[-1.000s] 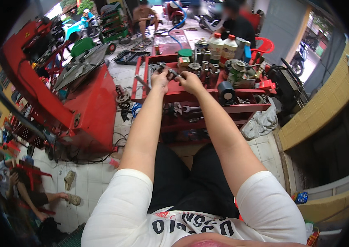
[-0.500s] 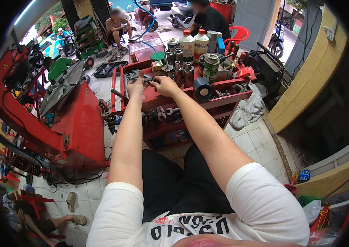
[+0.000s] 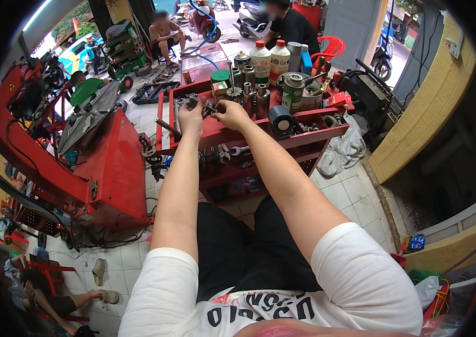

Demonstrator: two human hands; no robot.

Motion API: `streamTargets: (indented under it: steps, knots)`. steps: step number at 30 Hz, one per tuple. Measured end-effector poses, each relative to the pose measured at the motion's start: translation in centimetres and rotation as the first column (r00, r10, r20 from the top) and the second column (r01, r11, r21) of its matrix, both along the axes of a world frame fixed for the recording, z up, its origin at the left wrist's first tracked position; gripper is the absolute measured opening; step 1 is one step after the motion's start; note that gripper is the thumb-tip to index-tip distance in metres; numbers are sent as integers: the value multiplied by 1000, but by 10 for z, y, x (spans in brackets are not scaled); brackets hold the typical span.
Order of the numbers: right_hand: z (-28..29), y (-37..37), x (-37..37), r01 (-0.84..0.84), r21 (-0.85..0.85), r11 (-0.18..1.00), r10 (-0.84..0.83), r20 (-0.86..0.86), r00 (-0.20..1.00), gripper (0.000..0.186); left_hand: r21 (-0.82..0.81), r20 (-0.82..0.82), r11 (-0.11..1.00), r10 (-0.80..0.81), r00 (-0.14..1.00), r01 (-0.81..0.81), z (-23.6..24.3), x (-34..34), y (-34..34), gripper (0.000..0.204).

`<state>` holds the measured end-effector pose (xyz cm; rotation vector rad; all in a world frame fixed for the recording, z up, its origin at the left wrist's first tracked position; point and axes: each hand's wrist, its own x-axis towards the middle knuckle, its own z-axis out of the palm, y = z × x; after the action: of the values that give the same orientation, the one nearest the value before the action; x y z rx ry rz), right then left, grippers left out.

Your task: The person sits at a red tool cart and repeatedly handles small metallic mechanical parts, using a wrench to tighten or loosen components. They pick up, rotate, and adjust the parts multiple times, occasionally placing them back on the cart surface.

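Over the left end of a red tool trolley's (image 3: pixel 311 136) top tray, both my hands meet around a small dark metal part (image 3: pixel 209 109). My left hand (image 3: pixel 191 117) is closed on one end of it, thumb raised. From the other side, my right hand (image 3: pixel 231 115) pinches it between thumb and fingers. The part's exact kind is too small to tell. Loose metal tools lie in the tray beneath my hands, partly hidden by them. A metal bar (image 3: pixel 168 127) sticks out over the tray edge beside my left wrist. Upright steel sockets (image 3: pixel 261 101) stand just right of my right hand.
White bottles with red caps (image 3: pixel 260 60), a green-and-white can (image 3: pixel 292 92) and a black cylinder (image 3: pixel 279 121) crowd the trolley top. Wrenches (image 3: pixel 239 150) sit below. A red machine (image 3: pixel 115 174) stands left, a grey cloth (image 3: pixel 342 150) lies right. Other people sit farther back.
The view has shifted slightly, moving the scene a little right and down. My left thumb has tipped toward the part, which shows more plainly between my hands. Both hands keep their hold.
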<state>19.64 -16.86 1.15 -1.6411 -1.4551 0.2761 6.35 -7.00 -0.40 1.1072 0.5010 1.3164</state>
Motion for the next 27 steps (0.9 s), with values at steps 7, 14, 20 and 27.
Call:
streamTargets:
  steps: [7,14,20,27]
  knots:
    - [5,1,-2,-177,-89,980,173,-53,984,28,209,-207,901,421,883,-381,-3,3,1,46]
    - [1,12,-2,-179,-105,978,172,-67,983,29,100,-252,973,229,940,-210,-5,3,17,49]
    - [-2,12,3,-110,-152,982,108,-22,994,31,27,100,995,-100,990,97,-7,5,8,29]
    - [-4,10,11,-129,-143,981,130,-5,992,36,263,-216,922,343,914,-283,-5,7,-5,34]
